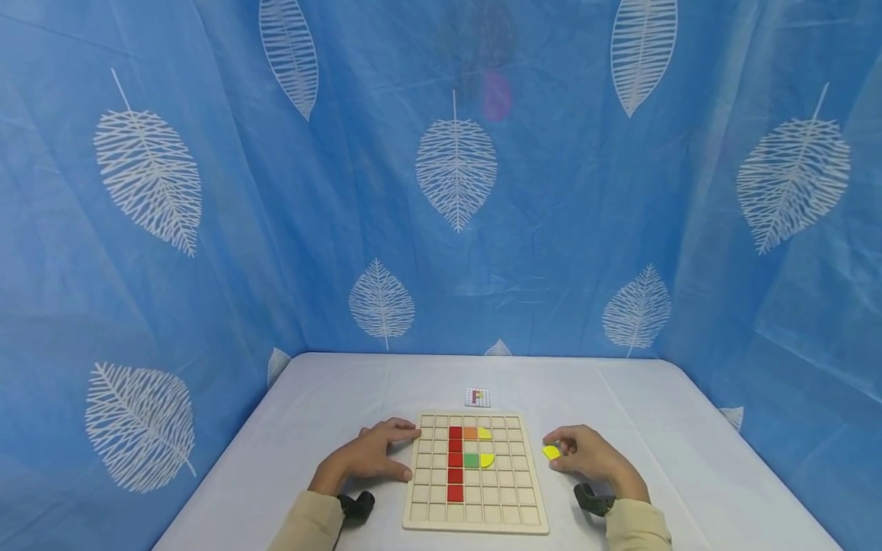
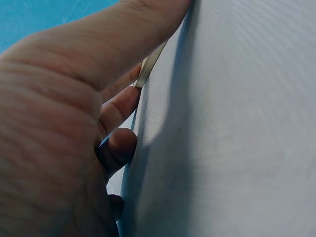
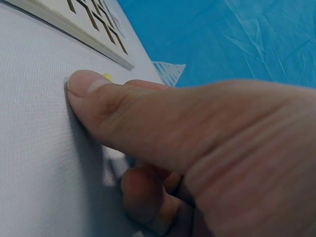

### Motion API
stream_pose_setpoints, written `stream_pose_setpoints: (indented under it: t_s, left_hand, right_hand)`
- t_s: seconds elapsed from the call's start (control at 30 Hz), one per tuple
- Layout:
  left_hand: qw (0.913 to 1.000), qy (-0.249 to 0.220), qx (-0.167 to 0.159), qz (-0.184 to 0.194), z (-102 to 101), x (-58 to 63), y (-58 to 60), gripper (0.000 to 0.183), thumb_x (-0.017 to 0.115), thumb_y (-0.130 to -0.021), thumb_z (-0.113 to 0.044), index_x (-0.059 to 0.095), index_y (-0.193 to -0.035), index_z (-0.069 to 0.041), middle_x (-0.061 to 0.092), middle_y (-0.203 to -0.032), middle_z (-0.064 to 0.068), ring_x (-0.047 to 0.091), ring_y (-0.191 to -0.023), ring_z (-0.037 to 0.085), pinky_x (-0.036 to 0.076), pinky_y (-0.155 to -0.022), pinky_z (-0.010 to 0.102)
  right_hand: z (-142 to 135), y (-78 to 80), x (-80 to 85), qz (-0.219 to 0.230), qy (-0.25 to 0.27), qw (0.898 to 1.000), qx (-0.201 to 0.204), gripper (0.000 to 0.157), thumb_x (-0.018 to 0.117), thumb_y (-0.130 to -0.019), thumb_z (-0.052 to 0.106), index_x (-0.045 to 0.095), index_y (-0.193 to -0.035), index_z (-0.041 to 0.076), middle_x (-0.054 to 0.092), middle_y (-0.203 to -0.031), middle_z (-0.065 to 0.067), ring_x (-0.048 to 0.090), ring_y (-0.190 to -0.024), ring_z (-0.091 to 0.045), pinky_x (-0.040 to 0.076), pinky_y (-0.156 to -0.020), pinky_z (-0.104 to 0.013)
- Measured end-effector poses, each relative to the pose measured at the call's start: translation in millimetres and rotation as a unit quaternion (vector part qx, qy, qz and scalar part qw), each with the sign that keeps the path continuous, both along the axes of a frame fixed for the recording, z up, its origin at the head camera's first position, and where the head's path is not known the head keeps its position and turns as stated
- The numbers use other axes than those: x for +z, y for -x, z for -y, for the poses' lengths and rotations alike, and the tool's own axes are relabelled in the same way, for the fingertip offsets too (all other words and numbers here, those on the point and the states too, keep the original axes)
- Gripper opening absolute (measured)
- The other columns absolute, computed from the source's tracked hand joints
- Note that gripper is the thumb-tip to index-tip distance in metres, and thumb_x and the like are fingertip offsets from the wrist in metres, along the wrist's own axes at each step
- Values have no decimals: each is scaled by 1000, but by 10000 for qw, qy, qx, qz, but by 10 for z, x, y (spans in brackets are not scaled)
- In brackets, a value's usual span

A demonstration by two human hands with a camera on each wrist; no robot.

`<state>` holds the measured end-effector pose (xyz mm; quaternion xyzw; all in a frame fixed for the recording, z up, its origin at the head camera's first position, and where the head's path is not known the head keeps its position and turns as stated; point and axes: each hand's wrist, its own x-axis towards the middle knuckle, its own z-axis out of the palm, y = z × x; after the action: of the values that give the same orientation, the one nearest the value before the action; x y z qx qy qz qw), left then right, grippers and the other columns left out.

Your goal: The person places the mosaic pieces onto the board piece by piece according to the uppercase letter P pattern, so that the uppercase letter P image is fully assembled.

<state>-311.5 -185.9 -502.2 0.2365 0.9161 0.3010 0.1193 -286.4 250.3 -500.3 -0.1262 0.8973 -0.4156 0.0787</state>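
Note:
A wooden grid board [image 1: 475, 526] lies on the table. Down one of its columns runs a line of several red square tiles [image 1: 455, 460]. Beside them sit an orange square [image 1: 470, 433], a green square [image 1: 472, 461] and two yellow quarter-round tiles, one at the upper right [image 1: 485, 433] and one lower [image 1: 487, 461]. My left hand [image 1: 374, 451] rests at the board's left edge, thumb and fingertips against it. To the right of the board, my right hand [image 1: 591, 458] pinches another yellow quarter-round tile [image 1: 551, 452]; the thumb mostly hides this tile in the right wrist view.
Behind the board lies a small card [image 1: 478, 397] printed with a coloured grid pattern. A white cloth [image 1: 358, 383] covers the table. Blue curtains [image 1: 455, 291] with white leaf prints enclose the back and both sides.

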Motion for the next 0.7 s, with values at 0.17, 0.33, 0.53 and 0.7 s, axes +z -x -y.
stream_pose_setpoints:
  t_s: [0.17, 0.33, 0.53, 0.7]
  left_hand:
    - [10000, -25, -37, 11, -2, -3, -1, 80, 87, -74, -43, 55, -146, -26, 49, -148, 4, 42, -141, 36, 19, -111, 74]
    - [10000, -39, -2, 67, 3, -5, -7, 81, 88, -74, -43, 55, -146, -26, 48, -149, 4, 41, -142, 35, 19, -112, 73]
    - [9999, -58, 75, 130, -8, 17, -6, 80, 88, -74, -43, 55, -145, -28, 48, -149, 3, 39, -143, 36, 17, -113, 74]
    - [9999, -29, 67, 76, -13, 20, -17, 79, 88, -74, -41, 56, -145, -27, 49, -148, 4, 40, -143, 36, 16, -112, 75]
  right_hand:
    - [60, -27, 20, 44, -175, 9985, -509, 36, 86, -75, 10, 73, -108, 6, 53, -79, -3, 47, -71, -16, 40, -59, -26]
    - [103, -40, 30, 55, -264, 9968, -753, 33, 85, -74, 9, 74, -105, 8, 53, -79, -3, 47, -73, -17, 39, -60, -27]
    - [87, -27, 32, 49, -193, 9978, -631, 33, 85, -76, 11, 73, -107, 7, 52, -80, -3, 47, -74, -18, 39, -61, -28]
    - [77, -18, 8, 95, -167, 9981, -589, 33, 85, -76, 12, 73, -107, 7, 52, -80, -3, 47, -75, -18, 39, -61, -28]
